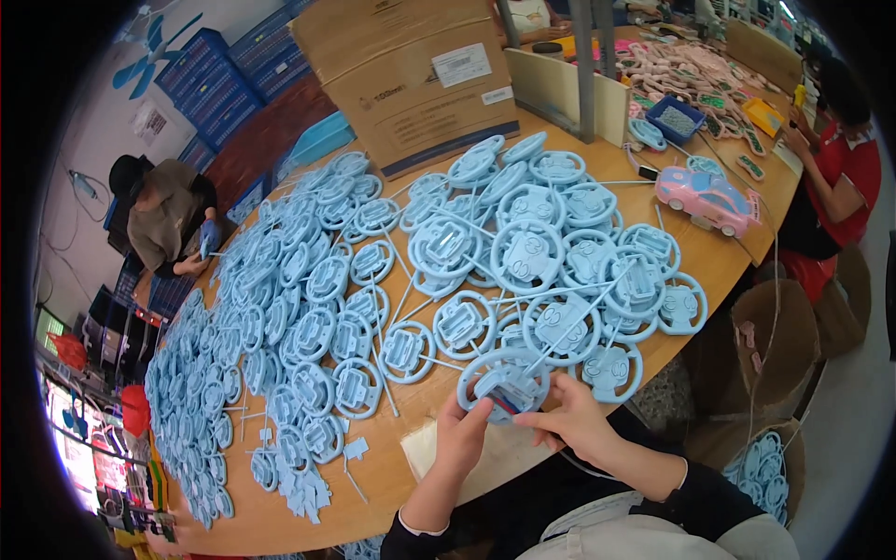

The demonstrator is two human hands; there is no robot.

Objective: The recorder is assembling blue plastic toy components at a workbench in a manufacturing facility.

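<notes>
Near the table's front edge I hold a light blue toy steering wheel [509,381] with a thin rod sticking out of it. My left hand [461,437] grips its left rim, thumb on top. My right hand [577,422] closes on its right rim, with a finger reaching toward the lower middle. Something red and dark, too small to make out, shows in the wheel's recess. Just beyond my hands lies a heap of similar blue steering wheels [527,252], several with their rods attached. A pale board [425,453] lies under my left wrist.
A bigger pile of blue wheels [280,299] covers the table's left. A cardboard box [411,84] stands at the back. To the right are a pink toy car [707,200], a blue bin [674,118] and pink parts. Co-workers [168,215] sit left and right [845,168].
</notes>
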